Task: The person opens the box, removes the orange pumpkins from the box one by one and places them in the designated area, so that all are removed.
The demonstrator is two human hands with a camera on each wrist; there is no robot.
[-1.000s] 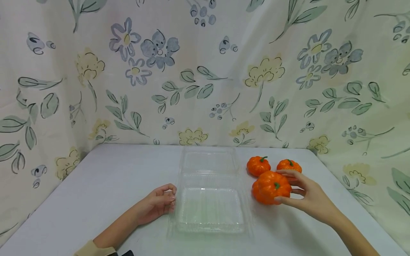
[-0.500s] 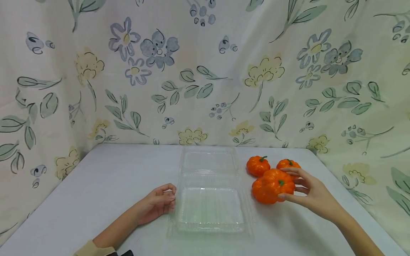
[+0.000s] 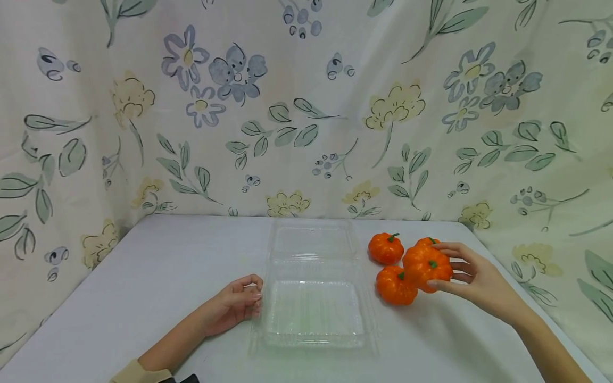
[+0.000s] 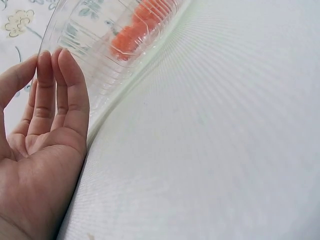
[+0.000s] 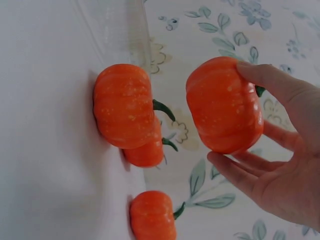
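My right hand (image 3: pixel 435 266) grips an orange toy pumpkin (image 3: pixel 421 263) between thumb and fingers and holds it lifted above the table; the right wrist view shows this pumpkin (image 5: pixel 220 100) in the air. Three other pumpkins stay on the table: one in front (image 3: pixel 394 287), one behind it (image 3: pixel 386 248), and one (image 3: pixel 425 242) mostly hidden by the held one. A clear plastic clamshell box (image 3: pixel 313 314) lies open at the centre, its lid (image 3: pixel 313 239) folded back. My left hand (image 3: pixel 257 295) rests on the table with relaxed fingers (image 4: pixel 70 85) touching the box's left wall (image 4: pixel 100 75).
The white table (image 3: pixel 167 266) is closed in by a floral cloth backdrop (image 3: pixel 306 106) behind and on both sides. The table's right edge (image 3: pixel 541 303) runs near my right forearm. The box has nothing in it.
My right hand has raised its pumpkin up and to the right, uncovering another pumpkin on the table beneath it. The left hand and the box have not moved.
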